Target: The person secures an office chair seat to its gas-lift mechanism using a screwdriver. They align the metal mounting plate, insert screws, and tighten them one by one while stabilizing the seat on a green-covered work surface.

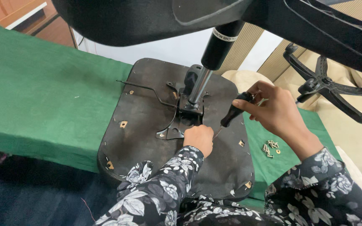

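From the head view, I take the upturned chair seat (147,125) as my landmark; it lies bottom-up on the green-covered tabletop (42,92), so its dark underside and the metal mounting plate (180,121) at its middle face upward where I can get at them. A gas lift cylinder (208,67) rises from that plate toward the camera, chrome rod below and black sleeve above, and a thin bent lever (147,88) runs out from the plate toward the seat's far-left edge.

My right hand (275,111) is clenched around the black handle of a screwdriver (233,113), holding it slanted so the shaft runs down toward the near-right corner of the plate. My left hand (199,139) is curled into a loose fist resting on the seat just in front of the plate, right at the tool's tip, seemingly to steady it there; whether its fingers pinch anything I cannot tell.

Off the seat's right edge, a small heap of loose screws (270,147) lies on the green cloth, close to my right wrist, within easy reach. Beyond the seat's far-right corner, the black five-star base (332,88) lies apart on a beige cushion.
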